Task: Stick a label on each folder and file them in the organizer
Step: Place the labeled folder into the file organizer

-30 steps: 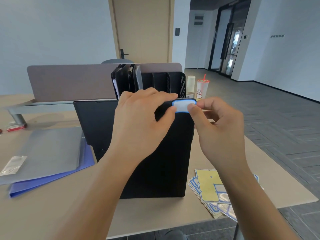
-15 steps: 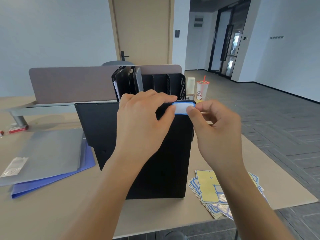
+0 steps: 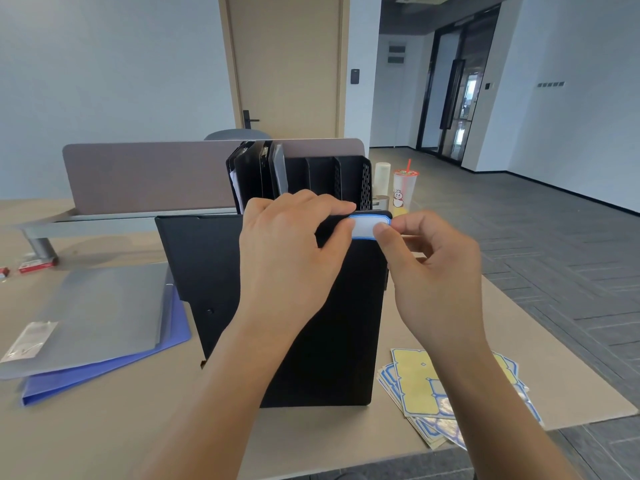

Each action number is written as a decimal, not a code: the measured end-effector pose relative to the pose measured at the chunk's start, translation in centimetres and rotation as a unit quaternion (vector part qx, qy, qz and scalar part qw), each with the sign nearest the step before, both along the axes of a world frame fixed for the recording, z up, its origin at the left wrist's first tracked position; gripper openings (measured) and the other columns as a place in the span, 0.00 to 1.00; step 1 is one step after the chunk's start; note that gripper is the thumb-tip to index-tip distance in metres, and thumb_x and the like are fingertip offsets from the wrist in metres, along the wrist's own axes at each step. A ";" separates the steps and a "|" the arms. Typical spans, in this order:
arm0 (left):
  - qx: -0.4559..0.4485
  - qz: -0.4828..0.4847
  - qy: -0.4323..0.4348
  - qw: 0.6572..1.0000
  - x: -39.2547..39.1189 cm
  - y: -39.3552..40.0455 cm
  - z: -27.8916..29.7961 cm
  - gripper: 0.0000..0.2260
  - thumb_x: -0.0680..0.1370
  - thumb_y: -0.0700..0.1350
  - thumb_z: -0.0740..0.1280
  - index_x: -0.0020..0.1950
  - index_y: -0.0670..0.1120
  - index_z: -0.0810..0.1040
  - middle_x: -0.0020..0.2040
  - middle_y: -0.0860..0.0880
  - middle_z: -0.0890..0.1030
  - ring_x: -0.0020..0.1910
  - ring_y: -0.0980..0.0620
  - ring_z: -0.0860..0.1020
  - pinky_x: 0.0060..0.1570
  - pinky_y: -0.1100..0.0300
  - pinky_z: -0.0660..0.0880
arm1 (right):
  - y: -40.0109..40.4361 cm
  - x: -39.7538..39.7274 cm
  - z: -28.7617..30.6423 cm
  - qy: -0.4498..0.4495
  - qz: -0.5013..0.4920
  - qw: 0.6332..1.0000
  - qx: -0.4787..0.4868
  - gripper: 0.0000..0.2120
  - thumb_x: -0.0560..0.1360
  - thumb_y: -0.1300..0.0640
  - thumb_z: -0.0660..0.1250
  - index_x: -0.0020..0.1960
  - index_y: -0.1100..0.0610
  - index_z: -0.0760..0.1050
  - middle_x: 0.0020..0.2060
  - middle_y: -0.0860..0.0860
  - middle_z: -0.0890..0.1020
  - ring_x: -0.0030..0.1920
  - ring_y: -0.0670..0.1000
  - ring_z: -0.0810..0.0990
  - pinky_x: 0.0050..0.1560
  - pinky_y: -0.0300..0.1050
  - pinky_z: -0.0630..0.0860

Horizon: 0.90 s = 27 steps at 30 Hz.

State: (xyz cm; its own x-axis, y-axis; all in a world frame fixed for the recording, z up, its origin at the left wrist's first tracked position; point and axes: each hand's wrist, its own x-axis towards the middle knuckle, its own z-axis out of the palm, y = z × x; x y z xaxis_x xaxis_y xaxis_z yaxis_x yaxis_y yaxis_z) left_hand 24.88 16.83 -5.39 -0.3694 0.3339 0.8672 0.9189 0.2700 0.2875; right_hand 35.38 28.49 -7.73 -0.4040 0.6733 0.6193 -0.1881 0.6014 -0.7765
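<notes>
Both hands [image 3: 287, 258] [image 3: 436, 271] raised, thumbs pressing.

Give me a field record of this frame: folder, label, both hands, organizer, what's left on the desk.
folder: black folder stood upright on desk
label: blue-edged label at folder's top right corner
left hand: grip over folder's top edge, thumb on label
right hand: thumb presses label's right end
organizer: behind, folders in left slots, right slots look empty
unfiled: grey folder on blue folder
label sheets: right of black folder
</notes>
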 end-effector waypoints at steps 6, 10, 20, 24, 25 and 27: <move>-0.001 0.001 -0.004 1.000 -0.1 0.1 0.0 0.07 0.78 0.52 0.72 0.55 0.55 0.85 0.47 0.58 0.85 0.45 0.58 0.79 0.55 0.58 0.66 | 0.1 -0.1 0.0 -0.002 -0.003 1.000 0.004 0.04 0.81 0.53 0.72 0.48 0.52 0.83 0.37 0.43 0.83 0.41 0.45 0.81 0.37 0.30 0.71; -0.003 0.005 -0.006 1.000 -0.2 0.2 0.0 0.07 0.78 0.51 0.73 0.55 0.56 0.85 0.47 0.58 0.85 0.45 0.58 0.79 0.55 0.57 0.66 | 0.1 -0.3 0.0 -0.005 -0.004 1.000 -0.001 0.04 0.81 0.53 0.72 0.48 0.51 0.83 0.38 0.42 0.83 0.42 0.43 0.81 0.38 0.30 0.71; 0.003 0.003 -0.012 1.000 -0.1 0.3 0.0 0.05 0.78 0.50 0.72 0.53 0.56 0.85 0.46 0.59 0.85 0.45 0.59 0.78 0.55 0.58 0.65 | -0.2 -0.3 0.0 -0.002 -0.028 1.000 0.004 0.04 0.81 0.53 0.72 0.47 0.50 0.82 0.39 0.41 0.84 0.42 0.43 0.82 0.37 0.30 0.71; 0.002 -0.003 -0.017 1.000 -0.2 0.2 0.0 0.05 0.78 0.50 0.73 0.53 0.56 0.85 0.46 0.59 0.85 0.44 0.59 0.78 0.55 0.57 0.67 | -0.4 -0.4 -0.1 -0.003 -0.061 0.998 0.031 0.05 0.80 0.52 0.73 0.46 0.48 0.81 0.40 0.39 0.84 0.44 0.42 0.83 0.37 0.29 0.71; 0.002 -0.005 -0.018 1.000 -0.1 0.2 0.0 0.05 0.78 0.50 0.73 0.53 0.56 0.85 0.46 0.59 0.85 0.44 0.59 0.78 0.55 0.56 0.68 | -0.4 -0.4 -0.1 -0.004 -0.067 0.997 0.034 0.05 0.80 0.52 0.73 0.45 0.48 0.81 0.39 0.39 0.83 0.44 0.42 0.83 0.37 0.29 0.70; 0.002 -0.005 -0.019 1.000 -0.1 0.2 0.1 0.05 0.78 0.50 0.73 0.53 0.56 0.85 0.46 0.59 0.85 0.43 0.59 0.78 0.54 0.55 0.69 | -0.2 -0.4 -0.1 -0.003 -0.075 0.997 0.036 0.05 0.80 0.51 0.73 0.45 0.48 0.81 0.38 0.40 0.83 0.43 0.42 0.83 0.37 0.28 0.69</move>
State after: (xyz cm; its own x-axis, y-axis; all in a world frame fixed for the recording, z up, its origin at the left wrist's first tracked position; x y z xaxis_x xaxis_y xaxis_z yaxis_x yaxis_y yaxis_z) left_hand 24.76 17.00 -5.30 -0.3985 0.3337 0.8543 0.9102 0.2589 0.3234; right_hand 34.98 28.26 -7.85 -0.3060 0.6804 0.6659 -0.0884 0.6761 -0.7315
